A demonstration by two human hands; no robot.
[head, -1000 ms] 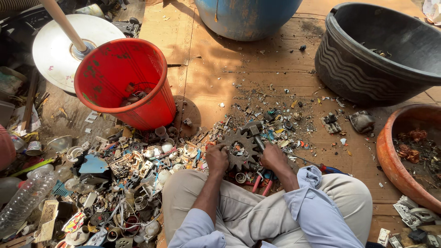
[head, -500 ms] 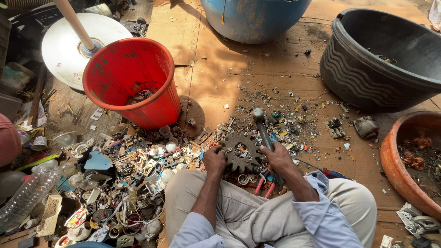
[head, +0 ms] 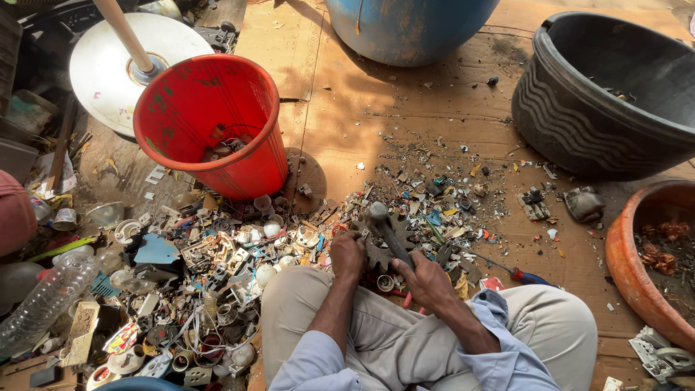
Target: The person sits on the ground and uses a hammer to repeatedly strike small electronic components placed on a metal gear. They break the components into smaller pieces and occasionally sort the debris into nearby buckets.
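Bucket [head: 210, 123] left of tub [head: 615, 94]; scrap pile [head: 195, 289] below bucket; screwdriver [head: 507, 269] right of hands.

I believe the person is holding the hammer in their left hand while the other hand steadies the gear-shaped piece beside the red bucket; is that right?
Not quite: the head view shows the hammer in the right hand. The left hand steadies the gear-shaped piece, and the red bucket stands beside it, as you said.

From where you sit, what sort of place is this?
Probably a scrap-sorting spot on the floor: a scrap pile of broken parts, a red bucket and black tub holding sorted bits, and a hammer in the right hand.
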